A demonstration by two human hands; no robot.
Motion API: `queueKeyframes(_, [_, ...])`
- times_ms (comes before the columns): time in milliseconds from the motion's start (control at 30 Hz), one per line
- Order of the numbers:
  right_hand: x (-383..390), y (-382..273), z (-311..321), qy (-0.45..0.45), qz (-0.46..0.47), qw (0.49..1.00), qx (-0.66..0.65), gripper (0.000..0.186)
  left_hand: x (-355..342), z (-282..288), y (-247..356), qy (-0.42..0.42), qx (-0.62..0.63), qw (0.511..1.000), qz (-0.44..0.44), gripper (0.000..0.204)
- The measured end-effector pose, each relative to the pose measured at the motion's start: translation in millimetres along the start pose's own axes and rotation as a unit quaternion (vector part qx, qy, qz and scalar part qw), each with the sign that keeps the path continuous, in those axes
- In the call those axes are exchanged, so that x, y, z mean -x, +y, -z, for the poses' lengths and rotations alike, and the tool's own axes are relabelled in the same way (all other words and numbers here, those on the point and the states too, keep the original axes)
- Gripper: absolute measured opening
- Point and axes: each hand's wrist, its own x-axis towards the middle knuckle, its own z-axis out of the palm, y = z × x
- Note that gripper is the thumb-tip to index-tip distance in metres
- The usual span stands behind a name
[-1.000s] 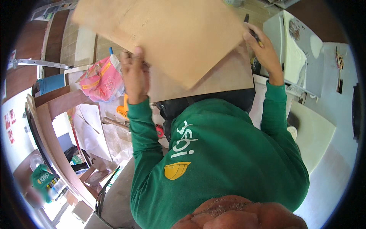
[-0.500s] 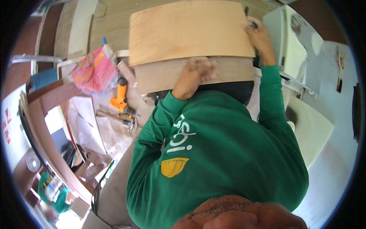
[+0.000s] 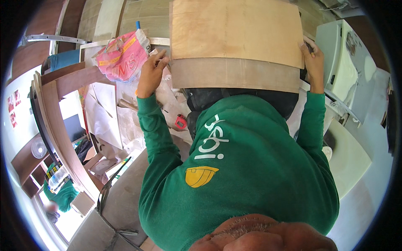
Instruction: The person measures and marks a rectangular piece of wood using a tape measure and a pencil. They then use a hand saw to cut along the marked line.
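Observation:
Two flat wooden boards lie one over the other across my lap. The upper plywood board is pale yellow; the lower board is greyer and sticks out toward me. My left hand is just off their left edge, with thumb and forefinger stretched and apart. At the right edge, my right hand has its thumb against the upper board and its fingers curled. A small dark thing shows by those fingers, too unclear to name. Left of my legs lies a red tape measure.
A pink bag stands left of the boards, with a wooden handle lying below it. Wooden frame pieces rise at the left. A white cabinet-like piece stands at the right. Another person in green is far off at lower left.
My left hand has moved from above the lower board to beyond its left edge. The view has shifted, so the boards appear farther right. The orange drill is now mostly hidden and the tape measure shows.

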Motion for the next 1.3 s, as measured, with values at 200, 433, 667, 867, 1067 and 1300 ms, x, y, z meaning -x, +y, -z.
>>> queueKeyframes(200, [-12,-8,1,-0.015,0.001,0.996,0.093,0.04,-14,-11,-11,-0.023,0.074,0.997,0.002,0.042])
queueKeyframes(433, [-26,29,4,0.043,0.162,0.977,0.129,0.042,-17,-20,5,-0.031,0.117,0.992,0.022,0.042])
queueKeyframes(667, [-7,-44,15,-0.026,0.012,0.998,0.064,0.031,-10,-27,6,0.023,0.202,0.978,0.046,0.041])
queueKeyframes(867, [-1,-29,17,-0.017,0.044,0.992,0.118,0.031,-6,-31,-2,0.028,0.164,0.985,0.041,0.041])
queueKeyframes(1067, [-15,-9,16,-0.025,0.047,0.992,0.115,0.029,-10,-27,-8,0.024,0.152,0.987,0.051,0.042])
queueKeyframes(1300, [-43,12,22,-0.103,0.019,0.985,0.134,0.039,-17,-14,-14,0.05,0.149,0.987,0.027,0.04])
